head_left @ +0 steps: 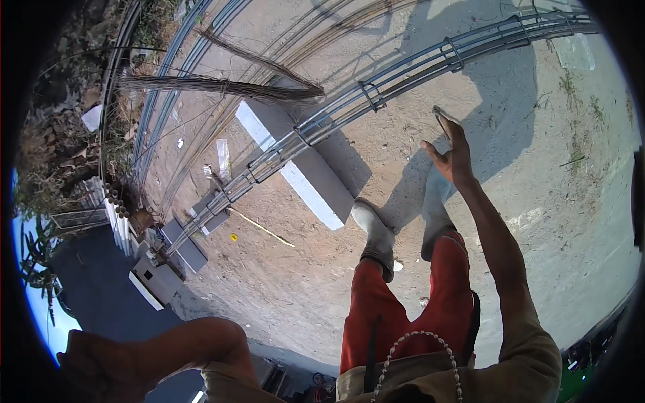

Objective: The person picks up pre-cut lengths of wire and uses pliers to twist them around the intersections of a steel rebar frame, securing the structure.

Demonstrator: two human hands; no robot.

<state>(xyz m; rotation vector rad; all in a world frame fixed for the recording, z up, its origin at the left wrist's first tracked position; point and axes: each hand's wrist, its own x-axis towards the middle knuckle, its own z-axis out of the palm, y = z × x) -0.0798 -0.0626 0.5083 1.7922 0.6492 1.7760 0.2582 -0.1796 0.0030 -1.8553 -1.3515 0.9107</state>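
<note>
My right hand (447, 151) is raised in front of me, with a thin grey tool (440, 115), too small to identify exactly, held at the fingers and the thumb spread away. It is below and right of a long rebar cage (302, 134) with square stirrups, which lies across a pale concrete block (312, 191) and smaller blocks (181, 238). My left hand (87, 363) is at the lower left in shadow; its fingers and anything in them are unclear. My boots (373, 235) stand beside the large block.
A bundle of thin tie wire (222, 86) rests near the cage's upper side, with long bars (151, 121) behind it. White pipes (117, 221), a pale box (151, 282) and a yellow round object (234, 237) are at the left. Plants and debris line the far left edge.
</note>
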